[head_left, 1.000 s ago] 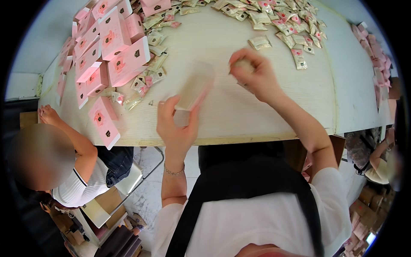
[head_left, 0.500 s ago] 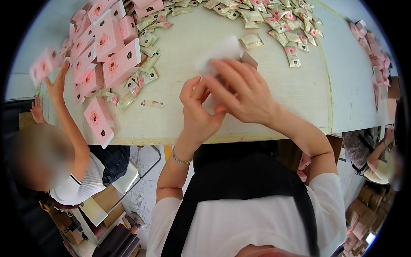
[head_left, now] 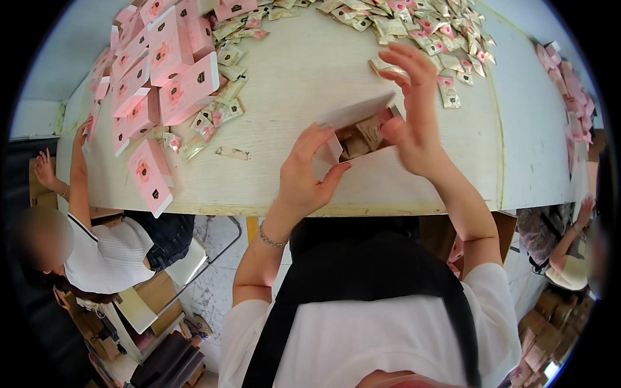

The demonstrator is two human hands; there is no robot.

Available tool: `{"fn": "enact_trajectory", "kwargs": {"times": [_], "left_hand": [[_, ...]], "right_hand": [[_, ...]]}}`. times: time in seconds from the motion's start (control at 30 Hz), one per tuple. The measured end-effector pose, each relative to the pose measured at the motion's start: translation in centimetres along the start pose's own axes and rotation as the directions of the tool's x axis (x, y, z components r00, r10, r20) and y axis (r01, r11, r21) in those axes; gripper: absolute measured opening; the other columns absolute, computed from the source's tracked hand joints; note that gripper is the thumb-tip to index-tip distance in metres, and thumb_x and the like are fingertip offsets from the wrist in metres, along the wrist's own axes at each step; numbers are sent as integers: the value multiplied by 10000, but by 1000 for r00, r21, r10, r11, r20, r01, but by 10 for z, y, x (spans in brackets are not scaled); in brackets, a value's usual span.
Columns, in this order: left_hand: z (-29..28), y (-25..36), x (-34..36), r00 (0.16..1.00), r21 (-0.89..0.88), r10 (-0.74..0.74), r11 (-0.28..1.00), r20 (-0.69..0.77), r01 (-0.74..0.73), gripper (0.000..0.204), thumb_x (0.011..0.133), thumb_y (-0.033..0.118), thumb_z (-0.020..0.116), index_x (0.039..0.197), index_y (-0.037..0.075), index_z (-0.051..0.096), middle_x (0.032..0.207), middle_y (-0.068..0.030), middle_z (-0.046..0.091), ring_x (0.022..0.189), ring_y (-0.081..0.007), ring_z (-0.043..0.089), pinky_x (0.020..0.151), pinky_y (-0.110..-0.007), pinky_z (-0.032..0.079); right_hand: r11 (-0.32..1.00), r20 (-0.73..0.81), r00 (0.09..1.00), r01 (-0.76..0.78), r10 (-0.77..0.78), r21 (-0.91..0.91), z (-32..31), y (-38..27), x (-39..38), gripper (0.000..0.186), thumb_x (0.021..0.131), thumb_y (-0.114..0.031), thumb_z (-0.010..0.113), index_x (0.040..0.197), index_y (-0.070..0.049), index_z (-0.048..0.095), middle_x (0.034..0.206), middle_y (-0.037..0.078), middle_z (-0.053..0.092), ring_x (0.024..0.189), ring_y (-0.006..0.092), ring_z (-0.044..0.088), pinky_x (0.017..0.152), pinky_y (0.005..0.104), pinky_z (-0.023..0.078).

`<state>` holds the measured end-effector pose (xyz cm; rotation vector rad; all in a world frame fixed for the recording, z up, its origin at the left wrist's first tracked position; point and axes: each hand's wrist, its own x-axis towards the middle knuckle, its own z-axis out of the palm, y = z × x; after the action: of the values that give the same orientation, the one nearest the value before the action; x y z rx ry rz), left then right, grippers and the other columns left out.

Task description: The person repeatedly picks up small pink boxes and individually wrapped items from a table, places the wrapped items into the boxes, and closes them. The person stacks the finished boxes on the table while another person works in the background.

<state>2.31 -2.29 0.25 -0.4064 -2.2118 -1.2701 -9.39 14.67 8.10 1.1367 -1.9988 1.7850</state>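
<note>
Carton [head_left: 356,112], top open, holds sachets [head_left: 370,132]; left hand [head_left: 305,169], half closed, grips its left end; right hand [head_left: 417,123], fingers raised and parted, has its thumb at the right end.

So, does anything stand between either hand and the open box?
Nothing visible does. The left hand holds the open box at its left end, and the right hand is right at the other end. The raised flap stands along the far side, between neither hand and the box.
</note>
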Motion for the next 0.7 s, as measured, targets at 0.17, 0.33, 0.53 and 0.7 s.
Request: {"fn": "enact_trajectory", "kwargs": {"times": [0.17, 0.33, 0.53, 0.7], "left_hand": [[-11, 5, 10, 998, -61, -17, 998, 66, 21, 677, 725, -34, 786, 1310, 25, 451, 1304, -144, 473, 1160, -245, 553, 979, -382, 492], [-20, 18, 28, 982, 15, -12, 1000, 187, 10, 554, 727, -66, 752, 1224, 25, 525, 1234, -121, 522, 1121, -246, 573, 969, -362, 499], [1, 9, 15, 965, -549, -255, 817, -67, 177, 587, 732, -111, 717, 1153, 71, 352, 1252, -203, 509, 1149, -284, 575, 970, -414, 494], [3, 4, 12, 985, -513, -172, 844, 10, 153, 610, 755, -148, 685, 1126, 94, 266, 1253, -227, 485, 1216, -319, 523, 1042, -486, 443]], "right_hand": [[728, 512, 760, -604, 401, 326, -45, 11, -6, 686, 803, -243, 700, 1417, -127, 418, 1375, 74, 448, 1268, 204, 437, 1035, 391, 345], [855, 507, 785, -492, 356, 162, -19, 0, -13, 593, 774, 9, 697, 1336, -109, 550, 1376, 109, 502, 1264, 250, 466, 1018, 429, 388], [955, 523, 835, 272, -173, -117, -28, 4, -23, 509, 766, -299, 748, 1242, -158, 637, 1384, 187, 485, 1218, 412, 482, 971, 502, 432], [897, 439, 885, 310, -151, -315, -11, -7, -38, 434, 746, -265, 760, 1141, -119, 655, 1275, 180, 564, 1098, 356, 571, 840, 414, 519]]}}
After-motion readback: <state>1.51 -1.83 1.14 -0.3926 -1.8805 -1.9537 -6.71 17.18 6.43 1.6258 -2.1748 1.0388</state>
